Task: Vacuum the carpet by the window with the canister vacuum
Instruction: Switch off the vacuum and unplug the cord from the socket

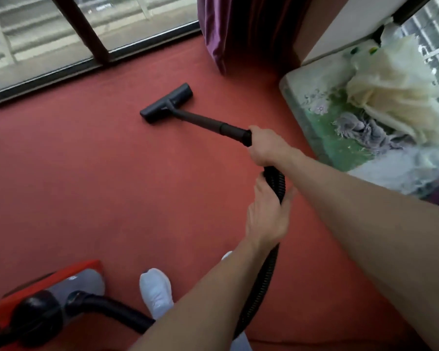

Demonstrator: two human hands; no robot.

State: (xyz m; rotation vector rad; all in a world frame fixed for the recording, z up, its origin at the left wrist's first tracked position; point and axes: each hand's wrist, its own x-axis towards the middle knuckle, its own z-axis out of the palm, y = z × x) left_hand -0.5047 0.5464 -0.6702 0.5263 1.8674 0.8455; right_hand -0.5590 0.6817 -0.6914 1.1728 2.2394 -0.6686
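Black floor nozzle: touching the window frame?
No, the black floor nozzle sits on the red carpet, apart from the dark window frame.

Red carpet [112,173], black floor head [166,102], red-and-grey canister [61,287], purple curtain [238,29].

This was a room in a home, likely a bedroom. Brick-red fitted carpet [86,186] ran up to a low, dark-framed sliding window [36,46], with a purple fabric curtain [238,29] hanging at its end. A low mattress with a green floral cover [304,117] carried heaped cream and grey bedding [390,92]. A red-and-grey household canister vacuum [48,300] stood near a white-socked foot [156,291].
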